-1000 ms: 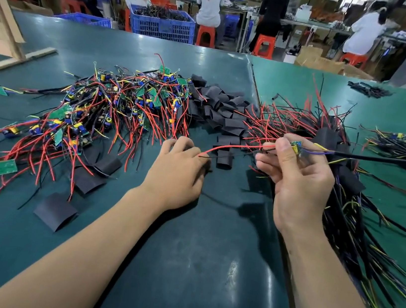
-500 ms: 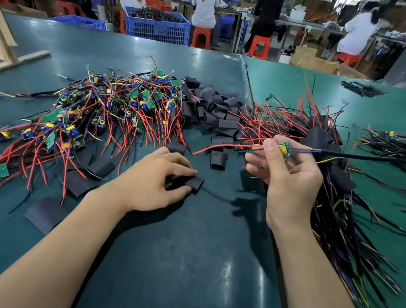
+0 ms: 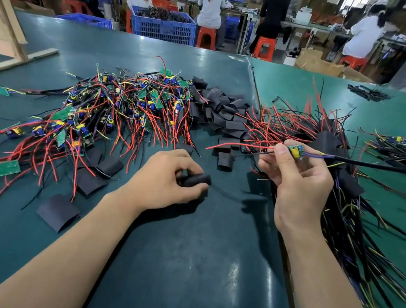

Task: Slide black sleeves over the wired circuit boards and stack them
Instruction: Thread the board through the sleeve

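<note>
On the dark green table mat (image 3: 180, 268) the big tangled heap of unsleeved green boards with red wires (image 3: 102, 119) lies at our left, the stack of finished sleeved boards (image 3: 346, 200) at our right. Our left hand (image 3: 164, 182) has come back from the pile of flat black sleeves (image 3: 218, 109) and now pinches one short black tube sleeve (image 3: 197, 180). Our right hand (image 3: 302, 183) still pinches the small green wired circuit board (image 3: 295, 150) in the air. We judge the sliding comes next.

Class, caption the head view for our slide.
Left hand grips a black sleeve; right hand pinches a wired circuit board.
</note>
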